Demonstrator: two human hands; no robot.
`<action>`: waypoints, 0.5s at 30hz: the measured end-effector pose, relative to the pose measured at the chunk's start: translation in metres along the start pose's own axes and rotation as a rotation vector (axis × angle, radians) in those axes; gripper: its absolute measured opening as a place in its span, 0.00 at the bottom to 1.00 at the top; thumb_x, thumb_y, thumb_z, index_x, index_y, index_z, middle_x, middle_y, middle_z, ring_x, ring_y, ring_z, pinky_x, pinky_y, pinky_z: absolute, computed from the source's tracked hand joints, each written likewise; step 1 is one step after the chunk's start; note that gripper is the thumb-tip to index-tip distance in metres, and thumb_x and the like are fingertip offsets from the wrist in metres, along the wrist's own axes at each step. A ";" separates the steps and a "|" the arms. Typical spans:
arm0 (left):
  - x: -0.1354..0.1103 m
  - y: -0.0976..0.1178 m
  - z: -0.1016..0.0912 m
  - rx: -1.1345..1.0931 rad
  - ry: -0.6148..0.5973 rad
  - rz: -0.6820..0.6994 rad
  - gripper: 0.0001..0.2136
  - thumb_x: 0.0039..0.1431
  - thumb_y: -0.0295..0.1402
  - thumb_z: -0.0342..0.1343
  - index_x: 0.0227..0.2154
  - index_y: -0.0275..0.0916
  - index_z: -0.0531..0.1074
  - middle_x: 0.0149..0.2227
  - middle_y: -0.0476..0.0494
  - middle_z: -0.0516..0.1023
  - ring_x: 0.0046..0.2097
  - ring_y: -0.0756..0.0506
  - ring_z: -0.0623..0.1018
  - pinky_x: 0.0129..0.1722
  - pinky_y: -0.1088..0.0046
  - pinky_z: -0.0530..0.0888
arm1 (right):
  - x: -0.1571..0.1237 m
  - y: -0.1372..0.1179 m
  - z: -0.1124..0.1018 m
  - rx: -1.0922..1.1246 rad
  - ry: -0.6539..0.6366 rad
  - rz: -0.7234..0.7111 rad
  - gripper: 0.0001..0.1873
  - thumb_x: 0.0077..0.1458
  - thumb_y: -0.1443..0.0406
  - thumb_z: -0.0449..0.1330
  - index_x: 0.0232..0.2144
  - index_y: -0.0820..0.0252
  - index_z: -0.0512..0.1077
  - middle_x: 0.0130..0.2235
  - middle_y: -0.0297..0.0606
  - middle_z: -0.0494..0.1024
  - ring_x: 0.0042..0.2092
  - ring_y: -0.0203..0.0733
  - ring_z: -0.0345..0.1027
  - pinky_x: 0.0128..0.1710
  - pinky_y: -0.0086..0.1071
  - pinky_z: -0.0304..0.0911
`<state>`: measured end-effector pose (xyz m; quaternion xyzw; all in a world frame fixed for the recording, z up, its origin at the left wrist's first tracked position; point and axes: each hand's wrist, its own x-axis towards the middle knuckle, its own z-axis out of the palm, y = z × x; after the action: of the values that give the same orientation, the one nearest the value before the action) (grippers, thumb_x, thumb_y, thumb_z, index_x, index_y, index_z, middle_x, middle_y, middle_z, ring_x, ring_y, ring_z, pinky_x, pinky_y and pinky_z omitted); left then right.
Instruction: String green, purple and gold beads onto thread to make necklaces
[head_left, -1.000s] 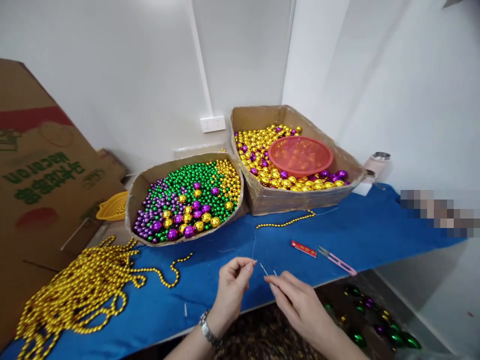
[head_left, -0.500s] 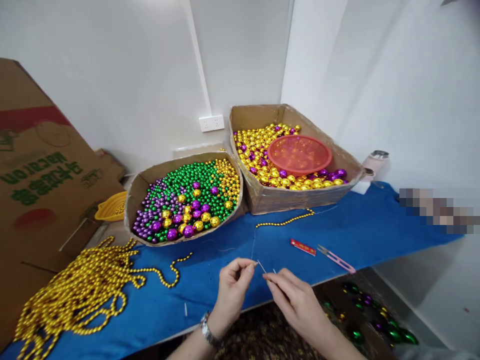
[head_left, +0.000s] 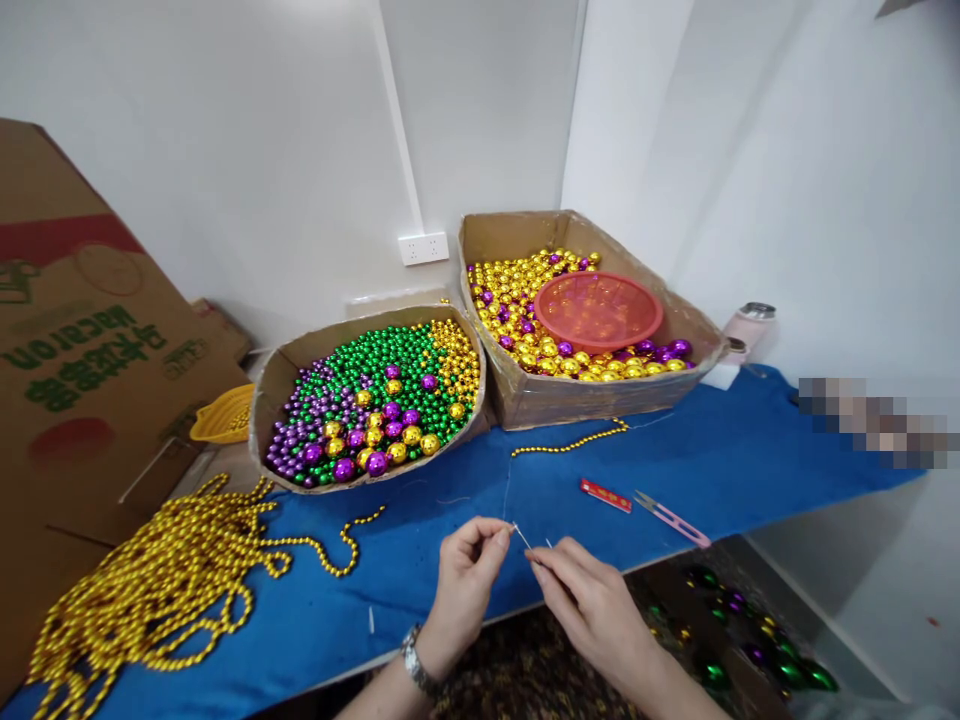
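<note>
My left hand [head_left: 463,580], with a watch on the wrist, pinches a thin thread [head_left: 508,495] that runs up the blue cloth to a short gold bead strand [head_left: 571,443]. My right hand [head_left: 592,605] pinches a thin needle [head_left: 525,540] whose tip points at the left fingertips. Both hands hover over the table's front edge [head_left: 390,655], almost touching each other.
A cardboard tray of green, purple and gold beads [head_left: 371,395] and a box of gold balls [head_left: 577,320] with a red bowl [head_left: 598,308] stand behind. A heap of gold bead strands [head_left: 150,585] lies left. Pink snips [head_left: 673,518] and a red packet [head_left: 606,496] lie right.
My hands have drawn slightly closer together, the needle tip nearing my left fingertips. Nothing else has moved.
</note>
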<state>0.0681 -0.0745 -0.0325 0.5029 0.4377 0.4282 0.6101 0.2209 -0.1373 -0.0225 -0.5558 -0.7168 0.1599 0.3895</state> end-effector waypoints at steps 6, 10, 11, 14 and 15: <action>0.000 0.003 0.003 -0.079 -0.027 -0.053 0.14 0.50 0.43 0.60 0.29 0.35 0.75 0.18 0.55 0.60 0.20 0.55 0.55 0.19 0.78 0.52 | 0.002 -0.002 0.002 -0.012 -0.014 0.001 0.13 0.63 0.64 0.48 0.41 0.56 0.72 0.31 0.37 0.73 0.31 0.37 0.70 0.32 0.30 0.65; 0.002 0.005 0.005 -0.192 -0.070 -0.138 0.15 0.49 0.43 0.62 0.31 0.34 0.75 0.19 0.55 0.60 0.19 0.57 0.53 0.18 0.78 0.50 | 0.003 -0.004 0.001 -0.018 -0.043 0.012 0.13 0.63 0.64 0.47 0.41 0.56 0.72 0.32 0.37 0.73 0.31 0.37 0.69 0.32 0.29 0.64; 0.002 0.006 0.005 -0.210 -0.079 -0.148 0.15 0.49 0.43 0.62 0.31 0.34 0.75 0.19 0.55 0.61 0.19 0.57 0.54 0.18 0.79 0.50 | 0.004 -0.004 0.001 -0.022 -0.054 0.014 0.14 0.63 0.64 0.47 0.42 0.56 0.72 0.32 0.38 0.73 0.31 0.37 0.69 0.32 0.29 0.64; 0.003 0.007 0.006 -0.249 -0.104 -0.174 0.15 0.49 0.42 0.62 0.31 0.33 0.74 0.19 0.55 0.61 0.18 0.58 0.54 0.18 0.79 0.51 | 0.006 -0.006 0.001 -0.032 -0.101 0.033 0.14 0.63 0.64 0.47 0.41 0.57 0.72 0.32 0.38 0.73 0.32 0.38 0.69 0.33 0.29 0.64; 0.004 0.008 0.007 -0.263 -0.114 -0.182 0.14 0.49 0.41 0.62 0.30 0.33 0.74 0.19 0.56 0.60 0.18 0.58 0.53 0.17 0.79 0.51 | 0.007 -0.007 0.000 -0.030 -0.117 0.044 0.15 0.63 0.64 0.46 0.40 0.57 0.73 0.32 0.39 0.73 0.33 0.38 0.69 0.34 0.30 0.64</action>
<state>0.0747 -0.0717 -0.0247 0.4005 0.3864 0.3955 0.7307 0.2158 -0.1334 -0.0157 -0.5668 -0.7283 0.1901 0.3350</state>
